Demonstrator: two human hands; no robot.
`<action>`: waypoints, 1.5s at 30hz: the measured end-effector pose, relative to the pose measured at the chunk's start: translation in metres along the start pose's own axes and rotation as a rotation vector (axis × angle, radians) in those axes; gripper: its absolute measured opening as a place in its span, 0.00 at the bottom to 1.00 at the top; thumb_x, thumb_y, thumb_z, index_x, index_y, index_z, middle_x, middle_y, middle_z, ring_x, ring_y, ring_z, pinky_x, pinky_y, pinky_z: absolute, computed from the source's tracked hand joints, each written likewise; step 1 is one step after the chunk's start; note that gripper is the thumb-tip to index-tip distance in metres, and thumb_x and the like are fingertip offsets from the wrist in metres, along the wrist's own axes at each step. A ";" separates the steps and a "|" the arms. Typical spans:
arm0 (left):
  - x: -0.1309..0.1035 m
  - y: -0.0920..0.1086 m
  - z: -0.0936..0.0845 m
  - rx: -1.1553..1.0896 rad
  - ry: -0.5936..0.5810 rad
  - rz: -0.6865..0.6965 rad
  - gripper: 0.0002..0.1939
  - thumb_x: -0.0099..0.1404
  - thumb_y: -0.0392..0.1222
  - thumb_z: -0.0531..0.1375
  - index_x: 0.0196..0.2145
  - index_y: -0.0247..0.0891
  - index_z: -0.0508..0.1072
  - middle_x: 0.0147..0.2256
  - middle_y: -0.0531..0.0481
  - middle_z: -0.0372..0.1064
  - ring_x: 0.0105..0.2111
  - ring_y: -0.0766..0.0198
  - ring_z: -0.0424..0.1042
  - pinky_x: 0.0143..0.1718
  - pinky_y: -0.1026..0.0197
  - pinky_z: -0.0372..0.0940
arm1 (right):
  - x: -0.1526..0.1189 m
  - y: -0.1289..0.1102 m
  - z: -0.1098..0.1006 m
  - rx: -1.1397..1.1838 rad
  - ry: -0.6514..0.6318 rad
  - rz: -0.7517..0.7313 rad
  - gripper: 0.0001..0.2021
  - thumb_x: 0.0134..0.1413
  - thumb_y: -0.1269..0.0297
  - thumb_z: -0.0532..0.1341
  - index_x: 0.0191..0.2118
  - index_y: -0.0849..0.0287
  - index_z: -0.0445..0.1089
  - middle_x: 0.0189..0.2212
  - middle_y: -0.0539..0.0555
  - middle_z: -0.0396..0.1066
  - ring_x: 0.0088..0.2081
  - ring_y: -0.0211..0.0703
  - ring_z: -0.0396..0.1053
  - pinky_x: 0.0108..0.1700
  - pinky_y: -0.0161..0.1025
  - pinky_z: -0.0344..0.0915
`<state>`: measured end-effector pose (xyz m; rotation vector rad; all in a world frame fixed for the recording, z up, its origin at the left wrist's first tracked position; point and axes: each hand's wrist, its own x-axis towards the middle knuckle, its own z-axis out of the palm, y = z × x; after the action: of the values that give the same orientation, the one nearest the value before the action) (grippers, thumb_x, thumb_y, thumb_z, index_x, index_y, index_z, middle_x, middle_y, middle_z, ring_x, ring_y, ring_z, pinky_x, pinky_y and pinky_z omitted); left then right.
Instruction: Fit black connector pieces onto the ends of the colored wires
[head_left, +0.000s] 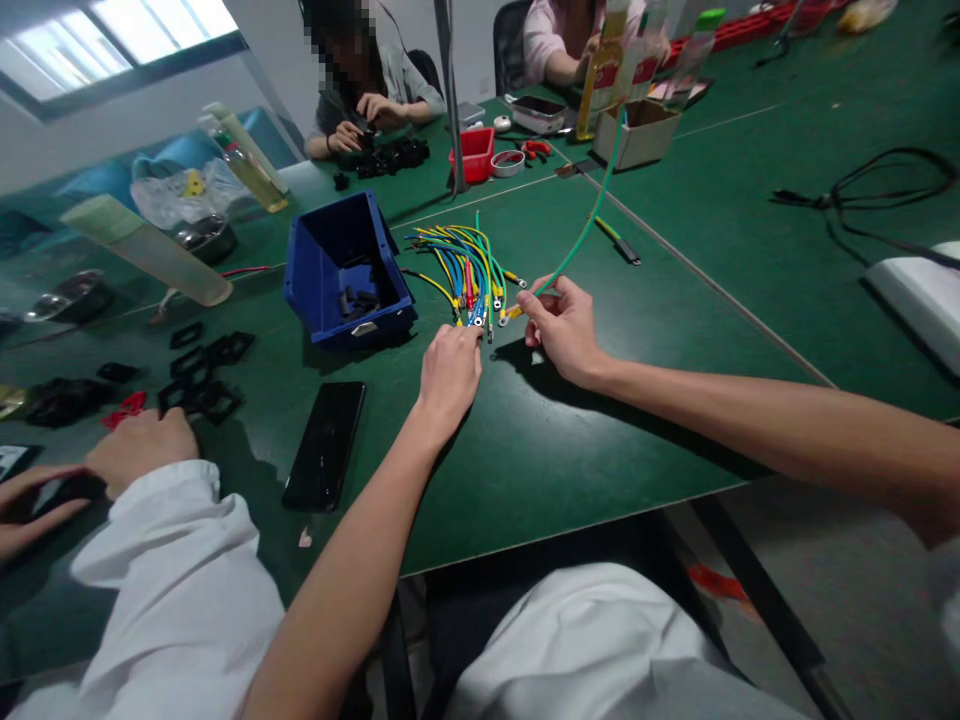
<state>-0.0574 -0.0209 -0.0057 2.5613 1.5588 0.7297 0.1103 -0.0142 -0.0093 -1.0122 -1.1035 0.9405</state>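
A bundle of wires (450, 255) in yellow, green, blue and red, with ring terminals on their near ends, lies on the green table. Pinched in my right hand (562, 328) is a green wire (592, 220); its long free end rises up and away, and a ring terminal with a yellow sleeve pokes out left of my fingers. My left hand (451, 368) rests at the near end of the bundle with its fingers curled against the terminals. Whether it grips any of them is hidden. Left of the bundle stands a blue bin (349, 335) with small black pieces (360, 302) inside.
A black phone (325, 445) lies left of my left arm. A co-worker's white sleeve (180, 560) and hands are close on the left, near black square frames (202, 370). Beyond the bundle are a metal pole (452, 110), a red box (474, 153) and a cardboard box (637, 140).
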 end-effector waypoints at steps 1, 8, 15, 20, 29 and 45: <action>0.001 -0.001 0.002 -0.026 0.010 -0.008 0.11 0.64 0.31 0.56 0.40 0.38 0.77 0.39 0.43 0.76 0.38 0.54 0.71 0.43 0.53 0.66 | -0.001 -0.002 0.000 0.010 -0.001 -0.004 0.21 0.48 0.45 0.67 0.35 0.53 0.61 0.18 0.43 0.64 0.14 0.32 0.60 0.14 0.31 0.54; 0.006 -0.007 0.012 -0.211 0.132 -0.098 0.09 0.60 0.29 0.61 0.35 0.41 0.77 0.34 0.49 0.76 0.35 0.60 0.72 0.41 0.56 0.67 | 0.007 -0.003 -0.010 -0.012 0.031 -0.008 0.21 0.48 0.44 0.67 0.34 0.54 0.60 0.24 0.46 0.69 0.15 0.29 0.59 0.14 0.29 0.53; 0.008 0.004 0.007 -0.345 0.268 -0.117 0.05 0.58 0.31 0.63 0.33 0.38 0.74 0.33 0.51 0.75 0.34 0.62 0.74 0.40 0.59 0.67 | 0.015 0.003 -0.013 -0.006 0.008 0.048 0.21 0.47 0.45 0.67 0.36 0.55 0.62 0.23 0.47 0.69 0.15 0.30 0.60 0.13 0.30 0.52; 0.006 0.009 0.005 -0.427 0.277 -0.082 0.02 0.61 0.34 0.61 0.32 0.39 0.70 0.37 0.50 0.76 0.40 0.61 0.75 0.45 0.57 0.67 | 0.010 -0.002 -0.011 0.018 -0.028 0.041 0.20 0.48 0.45 0.66 0.35 0.55 0.62 0.23 0.47 0.69 0.15 0.32 0.60 0.14 0.32 0.54; 0.006 0.006 0.007 -0.472 0.320 -0.067 0.01 0.61 0.37 0.62 0.33 0.39 0.72 0.36 0.48 0.77 0.37 0.61 0.76 0.43 0.58 0.68 | 0.010 -0.002 -0.013 0.025 -0.061 0.037 0.18 0.49 0.48 0.66 0.36 0.55 0.62 0.21 0.46 0.68 0.14 0.33 0.61 0.14 0.31 0.55; 0.008 0.009 0.008 -0.446 0.299 -0.029 0.04 0.60 0.38 0.63 0.30 0.39 0.70 0.35 0.49 0.76 0.37 0.61 0.76 0.43 0.57 0.69 | 0.014 0.002 -0.013 0.046 -0.061 0.068 0.19 0.48 0.47 0.66 0.35 0.54 0.62 0.23 0.46 0.70 0.14 0.32 0.61 0.14 0.32 0.56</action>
<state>-0.0441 -0.0168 -0.0071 2.1733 1.3037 1.3335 0.1257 -0.0029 -0.0094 -0.9945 -1.0984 1.0531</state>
